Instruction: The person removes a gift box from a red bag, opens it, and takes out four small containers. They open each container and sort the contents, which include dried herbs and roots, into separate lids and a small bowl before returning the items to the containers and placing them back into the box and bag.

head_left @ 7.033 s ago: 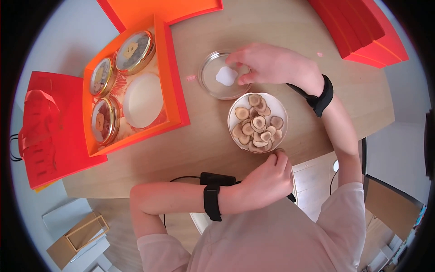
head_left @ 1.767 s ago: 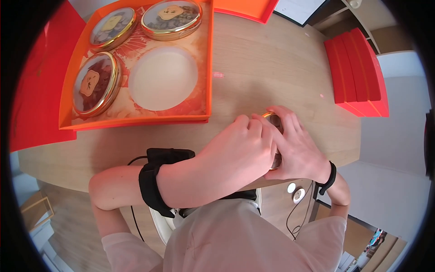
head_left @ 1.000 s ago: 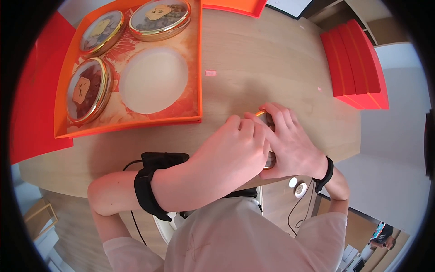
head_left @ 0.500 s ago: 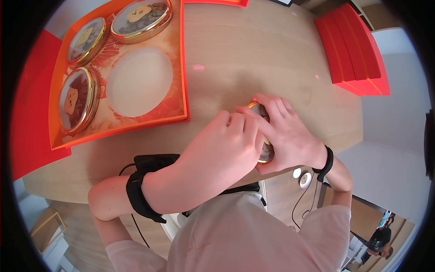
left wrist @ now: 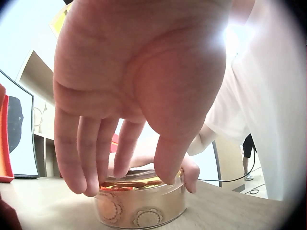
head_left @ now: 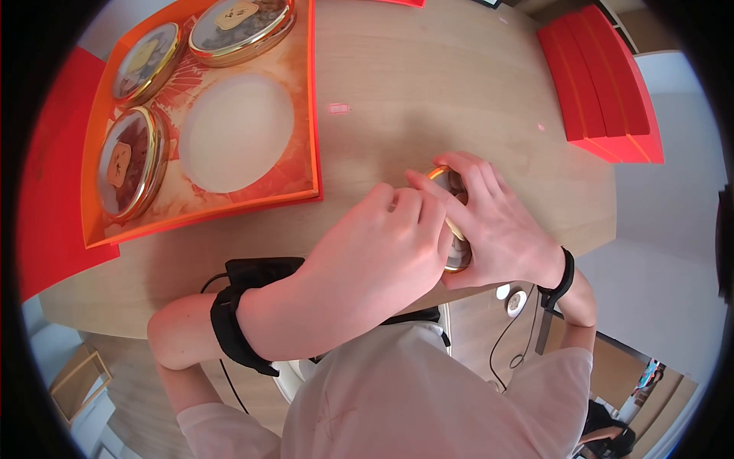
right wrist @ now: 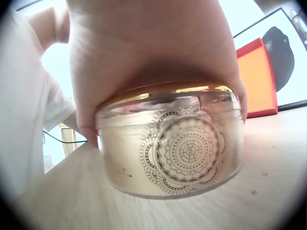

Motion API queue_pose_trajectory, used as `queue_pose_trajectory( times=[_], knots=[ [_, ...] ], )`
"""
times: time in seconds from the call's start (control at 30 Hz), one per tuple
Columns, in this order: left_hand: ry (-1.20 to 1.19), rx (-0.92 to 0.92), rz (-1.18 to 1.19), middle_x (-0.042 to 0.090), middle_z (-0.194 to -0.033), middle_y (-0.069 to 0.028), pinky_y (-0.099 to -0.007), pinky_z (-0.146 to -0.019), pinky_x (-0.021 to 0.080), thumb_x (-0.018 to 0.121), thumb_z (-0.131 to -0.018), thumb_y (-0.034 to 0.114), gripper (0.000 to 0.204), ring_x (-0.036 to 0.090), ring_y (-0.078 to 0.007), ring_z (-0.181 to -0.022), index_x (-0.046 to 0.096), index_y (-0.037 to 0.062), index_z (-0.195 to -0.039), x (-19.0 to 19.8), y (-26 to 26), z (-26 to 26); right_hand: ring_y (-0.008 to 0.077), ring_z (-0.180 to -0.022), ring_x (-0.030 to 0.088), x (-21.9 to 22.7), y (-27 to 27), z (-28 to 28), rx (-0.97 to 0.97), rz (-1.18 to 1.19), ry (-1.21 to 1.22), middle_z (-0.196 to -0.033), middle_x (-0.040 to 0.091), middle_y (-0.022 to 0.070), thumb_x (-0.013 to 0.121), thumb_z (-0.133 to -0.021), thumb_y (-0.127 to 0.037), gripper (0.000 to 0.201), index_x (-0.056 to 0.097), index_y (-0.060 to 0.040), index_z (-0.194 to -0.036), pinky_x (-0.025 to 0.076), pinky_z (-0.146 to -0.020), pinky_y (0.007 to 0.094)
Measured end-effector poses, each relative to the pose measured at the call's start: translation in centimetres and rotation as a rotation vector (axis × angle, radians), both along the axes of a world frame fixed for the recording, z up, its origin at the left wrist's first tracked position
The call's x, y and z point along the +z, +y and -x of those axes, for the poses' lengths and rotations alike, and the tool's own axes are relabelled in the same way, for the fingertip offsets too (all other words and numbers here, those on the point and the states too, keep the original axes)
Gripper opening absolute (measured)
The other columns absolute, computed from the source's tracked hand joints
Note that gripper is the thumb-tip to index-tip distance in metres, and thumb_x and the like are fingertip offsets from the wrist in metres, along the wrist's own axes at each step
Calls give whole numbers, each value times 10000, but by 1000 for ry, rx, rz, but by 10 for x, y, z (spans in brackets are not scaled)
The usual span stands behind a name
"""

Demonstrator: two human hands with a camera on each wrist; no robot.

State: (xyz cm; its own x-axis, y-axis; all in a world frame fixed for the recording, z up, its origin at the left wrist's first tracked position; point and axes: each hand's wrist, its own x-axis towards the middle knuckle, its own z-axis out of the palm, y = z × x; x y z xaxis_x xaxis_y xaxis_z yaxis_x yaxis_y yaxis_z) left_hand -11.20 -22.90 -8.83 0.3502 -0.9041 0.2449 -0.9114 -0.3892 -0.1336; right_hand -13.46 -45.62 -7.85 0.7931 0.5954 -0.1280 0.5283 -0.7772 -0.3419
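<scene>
A round clear jar with a gold-rimmed lid (head_left: 458, 258) stands on the wooden table near its front edge. My right hand (head_left: 508, 233) spans the lid from the right, and in the right wrist view its fingers come down on both sides of the jar (right wrist: 187, 148), whose clear wall bears a mandala pattern. From the left, my left hand (head_left: 382, 249) grips the lid edge. The left wrist view shows the left fingers and thumb (left wrist: 168, 165) at the gold rim of the same jar. Brown slices show through the lid; most of it is hidden by the hands.
At left stands an orange box (head_left: 315, 107) with three gold-rimmed jars and a bare round recess (head_left: 237, 134). Red boxes (head_left: 604, 84) stand at right. A black device (head_left: 264, 272) with a cable is near the front edge. Another person (head_left: 609, 434) appears at lower right.
Seven seconds ago the jar lay uncovered with its slices showing, its lid apart under a hand; now the lid is on, both hands at it. Over the last second the hands barely move.
</scene>
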Motion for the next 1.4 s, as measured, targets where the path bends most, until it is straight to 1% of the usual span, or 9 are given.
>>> queue_pose_trajectory(
  times=[0.4,0.57,0.77,0.97,1.07,1.1,1.2,1.3,1.4],
  knots=[
    [-5,-24,5,584,-894,-77,-266,-658,460,719,-715,92,181,551,-158,-715,668,17,-871,1,2,0,428,-1296,404,-5,0,3,0,-7,3,-1400,393,224,855,-603,-297,1042,421,-148,-1538,390,-1067,520],
    [13,-23,5,583,-889,-78,-268,-668,470,717,-712,82,179,564,-161,-729,665,14,-869,3,2,-1,430,-1309,391,-5,8,4,-17,55,-5,-1415,372,222,844,-602,-347,1063,397,-152,-1547,382,-1068,539],
    [0,-9,32,582,-888,-78,-271,-678,479,721,-713,82,158,582,-162,-761,649,22,-840,4,1,-2,422,-1312,408,-16,4,1,24,-16,-60,-1407,382,217,842,-606,-363,1107,351,-148,-1574,369,-1087,532],
    [93,-43,-1,580,-929,-80,-297,-695,512,739,-728,114,206,607,-180,-800,644,21,-884,6,-1,1,453,-1393,373,-18,3,1,-23,-169,-85,-1503,359,268,881,-626,-452,1196,299,-27,-1580,348,-1133,531],
    [95,-31,38,584,-960,-91,-318,-703,531,744,-728,122,260,627,-199,-830,648,4,-939,-3,-3,-3,451,-1427,346,-15,1,2,27,-4,-101,-1561,300,285,887,-637,-481,1230,268,9,-1580,336,-1150,542],
    [95,-26,57,586,-971,-96,-325,-704,536,745,-727,123,280,633,-205,-842,648,-2,-958,-5,-2,-4,446,-1424,348,-14,1,2,30,-2,-106,-1550,309,281,884,-642,-473,1218,269,4,-1580,334,-1154,539],
    [105,-3,-15,598,-960,-100,-328,-704,538,745,-708,118,335,648,-211,-854,652,-24,-997,-1,-4,-6,435,-1408,356,-12,3,2,26,26,-90,-1515,335,271,878,-651,-449,1184,277,-11,-1574,342,-1150,528],
    [89,-21,-74,621,-901,-107,-323,-644,529,743,-684,103,350,653,-207,-755,656,-21,-1000,7,-2,-9,426,-1375,372,-9,8,3,11,94,-45,-1469,367,256,873,-645,-419,1146,297,-28,-1555,375,-1109,516],
    [13,-3,-91,641,-830,-118,-313,-571,504,730,-663,69,347,620,-193,-619,658,-19,-990,3,-5,-10,404,-1347,390,-10,13,1,3,145,-42,-1433,390,244,863,-639,-383,1103,315,-40,-1532,406,-1056,499]
  ],
)
